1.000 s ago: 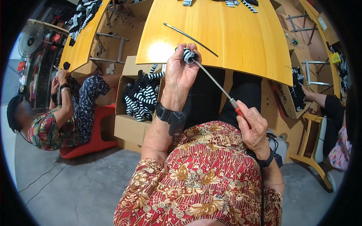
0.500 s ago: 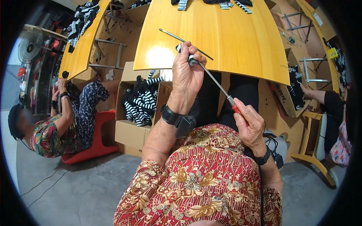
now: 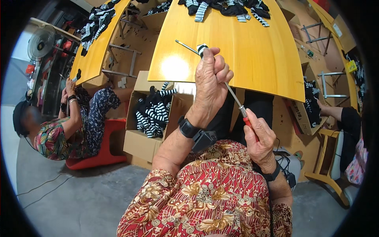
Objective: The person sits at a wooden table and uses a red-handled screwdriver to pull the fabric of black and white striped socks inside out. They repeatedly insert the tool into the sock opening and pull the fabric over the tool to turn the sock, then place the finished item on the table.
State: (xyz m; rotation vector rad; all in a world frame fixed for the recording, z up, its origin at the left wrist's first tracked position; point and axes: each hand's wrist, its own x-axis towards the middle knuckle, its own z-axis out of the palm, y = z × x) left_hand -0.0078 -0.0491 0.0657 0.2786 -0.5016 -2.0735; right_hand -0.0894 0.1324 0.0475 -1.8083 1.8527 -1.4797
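Note:
My left hand [image 3: 213,79] is closed above the near edge of the table. A small black-and-white striped knit piece [image 3: 202,50] pokes out past its fingertips; the rest is hidden in the fist. My right hand [image 3: 260,138], lower and to the right, grips the red handle [image 3: 247,121] of a long thin metal rod [image 3: 234,96]. That rod slants up into my left fist, where its far end is out of sight. A second thin dark rod [image 3: 185,46] lies on the table behind my left hand, which covers part of it.
Striped and black knit pieces [image 3: 227,8] lie heaped at the far side of the yellow table [image 3: 260,59]. Left of my knees stands a cardboard box [image 3: 140,144] of similar pieces [image 3: 153,116]. People sit at either side, one on a red chair [image 3: 114,136].
My left fingers have curled further, covering the knit bundle that showed around the rod. The whole view has shifted, showing more of the heap at the far side. My right hand keeps its grip.

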